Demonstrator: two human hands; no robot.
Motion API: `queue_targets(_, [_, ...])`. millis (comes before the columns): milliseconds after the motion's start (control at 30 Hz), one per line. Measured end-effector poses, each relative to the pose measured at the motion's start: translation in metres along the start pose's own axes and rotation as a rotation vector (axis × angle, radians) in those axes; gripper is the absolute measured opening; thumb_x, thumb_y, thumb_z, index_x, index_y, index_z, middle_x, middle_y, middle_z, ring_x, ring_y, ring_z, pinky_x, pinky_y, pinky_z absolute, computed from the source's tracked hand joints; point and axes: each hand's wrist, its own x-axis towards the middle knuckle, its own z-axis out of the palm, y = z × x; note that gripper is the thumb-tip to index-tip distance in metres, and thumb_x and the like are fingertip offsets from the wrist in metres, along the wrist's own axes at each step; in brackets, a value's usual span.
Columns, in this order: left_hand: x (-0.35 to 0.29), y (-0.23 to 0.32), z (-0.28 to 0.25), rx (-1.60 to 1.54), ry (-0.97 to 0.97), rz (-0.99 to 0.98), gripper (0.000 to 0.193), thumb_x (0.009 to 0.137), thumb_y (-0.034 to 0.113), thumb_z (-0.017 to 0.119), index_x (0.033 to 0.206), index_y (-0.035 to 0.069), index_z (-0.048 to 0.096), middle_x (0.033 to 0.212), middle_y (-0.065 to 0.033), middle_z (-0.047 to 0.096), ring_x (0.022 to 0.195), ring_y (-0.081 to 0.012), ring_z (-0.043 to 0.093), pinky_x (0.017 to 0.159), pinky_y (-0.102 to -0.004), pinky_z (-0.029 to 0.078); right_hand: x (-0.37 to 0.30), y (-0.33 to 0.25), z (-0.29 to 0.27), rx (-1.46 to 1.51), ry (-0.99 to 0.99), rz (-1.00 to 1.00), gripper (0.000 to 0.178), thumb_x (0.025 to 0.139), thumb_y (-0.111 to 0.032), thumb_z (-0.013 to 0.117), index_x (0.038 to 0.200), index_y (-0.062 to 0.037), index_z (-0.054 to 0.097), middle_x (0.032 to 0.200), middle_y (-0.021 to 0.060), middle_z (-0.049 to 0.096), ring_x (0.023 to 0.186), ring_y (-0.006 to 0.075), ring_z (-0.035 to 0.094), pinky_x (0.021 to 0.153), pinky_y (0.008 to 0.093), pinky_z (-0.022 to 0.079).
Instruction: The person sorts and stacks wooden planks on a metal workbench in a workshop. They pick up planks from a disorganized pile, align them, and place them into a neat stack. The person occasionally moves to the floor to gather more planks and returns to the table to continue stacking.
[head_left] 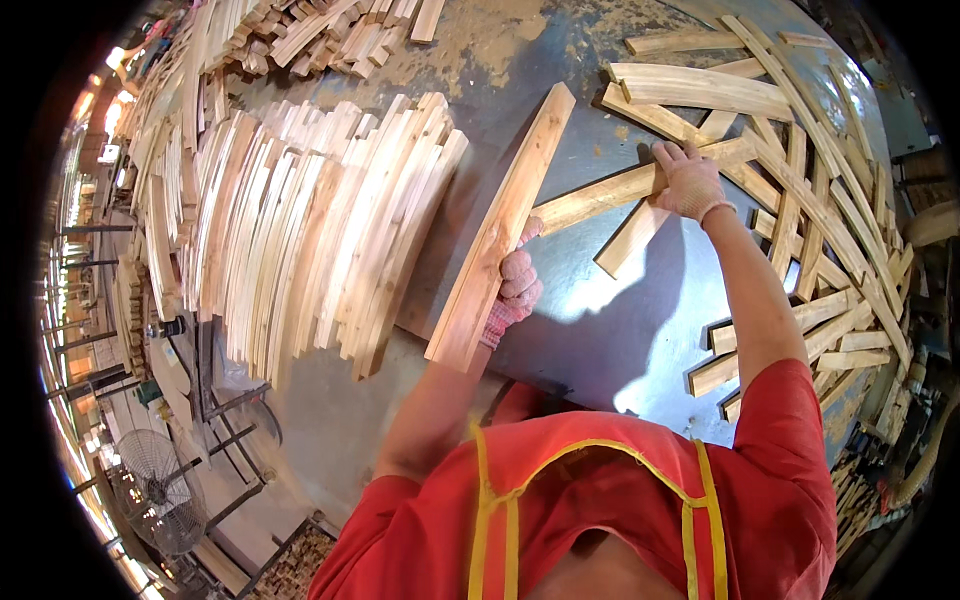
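Observation:
My left hand (516, 285), in a pinkish knit glove, is closed round the edge of a wooden plank (503, 230). That plank is held at a slant, its far end pointing up and to the right. Farther right, my right hand (690, 182), in a pale knit glove, has its fingers wrapped over a wooden strip (595, 198). The left end of this strip reaches close to my left hand; whether they touch I cannot tell. Below it a shorter wooden piece (632, 240) lies on the metal table (590, 335), partly covered by my right hand.
A dense row of wooden strips (320, 230) stands side by side on the left. Behind it lies a heap of wood pieces (330, 30). A loose criss-cross pile of strips (800, 190) covers the table's right side. A caged fan (158, 490) is at lower left.

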Motion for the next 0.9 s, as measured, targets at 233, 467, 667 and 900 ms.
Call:
queue_targets(233, [-0.026,-0.003,0.029,0.417,0.410,0.124,0.057,0.108,0.056,0.056,0.132,0.005,0.057,0.054,0.0039,0.033,0.042,-0.0098,0.032,0.041,-0.0289,0.029,-0.005,0.008,-0.001,0.190,-0.175,-0.280,0.060,0.083,-0.057,0.072,0.124,-0.0143,0.074,0.107,0.0198,0.077,0.103,0.0388,0.074,0.092,0.0445,0.057])
queue_targets(467, [-0.095,0.046,0.059,1.324,0.979,0.448,0.049,0.095,0.011,0.076,0.141,-0.002,0.064,0.110,-0.0082,0.072,0.090,-0.0176,0.070,0.081,-0.0323,0.059,-0.054,-0.054,0.084,1.352,-0.158,0.206,0.075,0.100,-0.065,0.064,0.141,-0.0027,0.064,0.085,0.0021,0.068,0.073,0.0108,0.064,0.064,0.0274,0.051])
queue_targets(667, [-0.154,0.084,0.085,0.825,0.911,0.596,0.050,0.094,0.009,0.075,0.142,-0.001,0.063,0.115,-0.0079,0.072,0.098,-0.0185,0.070,0.087,-0.0336,0.059,-0.056,-0.275,0.042,0.811,-0.337,0.061,0.073,0.105,-0.062,0.040,0.137,-0.0012,0.062,0.121,0.0323,0.071,0.117,0.0496,0.066,0.102,0.0548,0.050])
queue_targets(900, [-0.135,0.069,0.130,1.572,0.989,0.309,0.056,0.093,0.013,0.074,0.145,-0.001,0.060,0.125,-0.0161,0.071,0.113,-0.0255,0.069,0.098,-0.0347,0.056,-0.027,-0.340,0.002,2.541,-0.827,-0.059,0.043,0.101,-0.030,0.069,0.133,-0.0009,0.063,0.128,0.0182,0.072,0.119,0.0314,0.070,0.102,0.0446,0.057])
